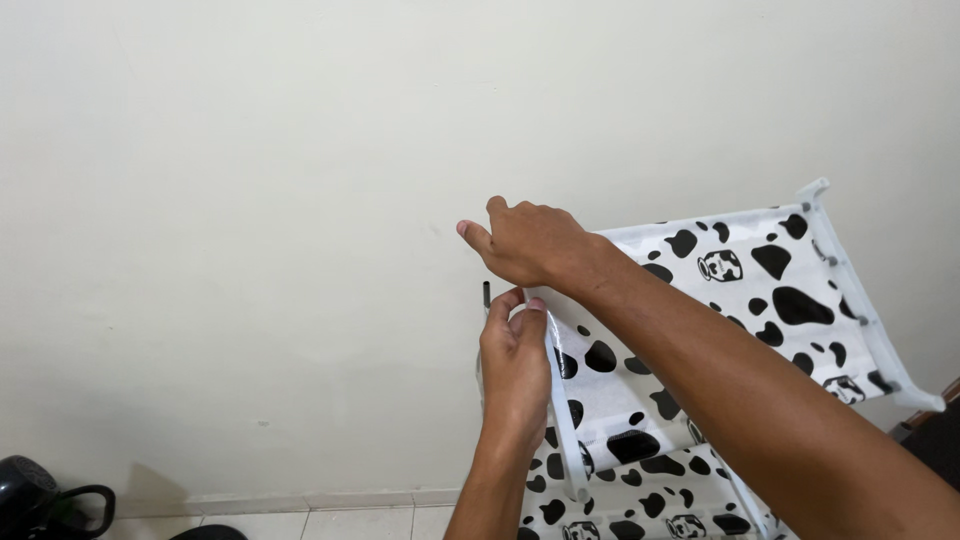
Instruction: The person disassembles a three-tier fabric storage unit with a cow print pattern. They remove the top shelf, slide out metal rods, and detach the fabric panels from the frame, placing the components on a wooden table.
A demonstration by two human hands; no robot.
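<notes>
**Cow-print rack, both hands at one corner**

Black-and-white cow-print fabric stretches over the top tier of a shelf rack (700,300) with a white frame, standing against a cream wall (250,200). From my head view the tier runs from the near left corner up to the far right, tilting upward that way, with its long axis diagonal across the frame. A second tier in the same print (650,500) shows below.

My left hand (515,365) is wrapped around the white side rail (562,400) near the left corner, fingers curled shut on it, apparently to steady the frame. Just beside its fingertips a thin dark upright rod (487,297) pokes up, seemingly a frame post. My right hand (525,240) reaches over from the right and rests on the tier's corner edge, fingers bent down; whether it grips the edge or only presses on it, I cannot tell.

Low at left, a dark rounded object with a handle (40,495) sits on the pale tiled floor (330,522).
</notes>
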